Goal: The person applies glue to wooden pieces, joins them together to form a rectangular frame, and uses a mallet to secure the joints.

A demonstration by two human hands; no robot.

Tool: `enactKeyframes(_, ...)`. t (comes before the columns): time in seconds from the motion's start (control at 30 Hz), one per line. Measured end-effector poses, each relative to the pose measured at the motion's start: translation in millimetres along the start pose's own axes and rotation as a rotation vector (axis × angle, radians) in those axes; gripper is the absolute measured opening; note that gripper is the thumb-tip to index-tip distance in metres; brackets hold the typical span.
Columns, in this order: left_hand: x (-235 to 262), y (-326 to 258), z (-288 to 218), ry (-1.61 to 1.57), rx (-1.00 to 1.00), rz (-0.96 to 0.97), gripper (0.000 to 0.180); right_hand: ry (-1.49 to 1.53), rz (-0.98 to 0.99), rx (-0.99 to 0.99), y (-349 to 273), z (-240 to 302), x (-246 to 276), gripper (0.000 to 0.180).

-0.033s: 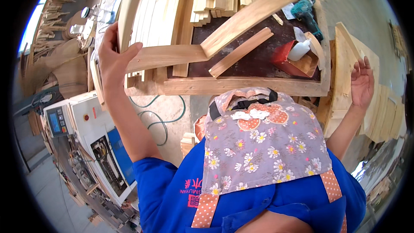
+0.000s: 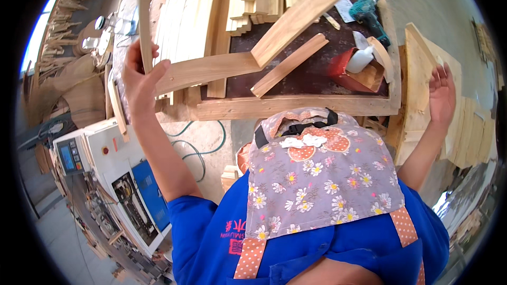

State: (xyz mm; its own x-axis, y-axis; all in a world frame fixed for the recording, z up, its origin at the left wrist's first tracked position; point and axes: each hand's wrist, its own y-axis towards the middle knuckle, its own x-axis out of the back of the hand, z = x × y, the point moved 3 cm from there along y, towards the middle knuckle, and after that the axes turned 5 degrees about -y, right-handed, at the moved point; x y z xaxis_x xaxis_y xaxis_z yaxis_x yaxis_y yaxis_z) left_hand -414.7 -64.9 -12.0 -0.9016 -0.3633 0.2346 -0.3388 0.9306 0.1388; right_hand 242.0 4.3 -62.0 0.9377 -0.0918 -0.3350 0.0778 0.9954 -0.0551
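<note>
You hold, at its left corner, a bare wooden assembly [image 2: 240, 64], light brown with visible grain: the crosspiece [image 2: 203, 72] runs rightward before you, meeting the long board [image 2: 309, 13] at an oblique corner; the latter slants away rightward; the narrow strip [image 2: 144, 13] rises at left, both upper ends beyond view

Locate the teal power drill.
In the head view, the teal power drill lies on the right side of the table, beyond the red box, beside the white paper.
</note>
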Motion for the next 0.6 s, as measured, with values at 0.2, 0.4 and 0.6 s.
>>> enactKeyframes(0.2, -31.8, -13.0, 67.2, -0.416, 0.004, -0.102, 0.053, -1.239, -0.099, -0.128, 47.1, -101.0, 52.1, 0.051)
enactKeyframes(0.4, -45.1, -39.7, 107.7, -0.565, 0.016, -0.243, 0.051, -1.742, -0.012, -0.246, 41.6, -163.2, 22.2, 0.075)
enactKeyframes(0.6, -46.0, -45.7, 134.4, -0.496, 0.013, -0.288, 0.054, -1.817, -0.002, -0.070, 38.5, -174.5, 27.1, 0.061)
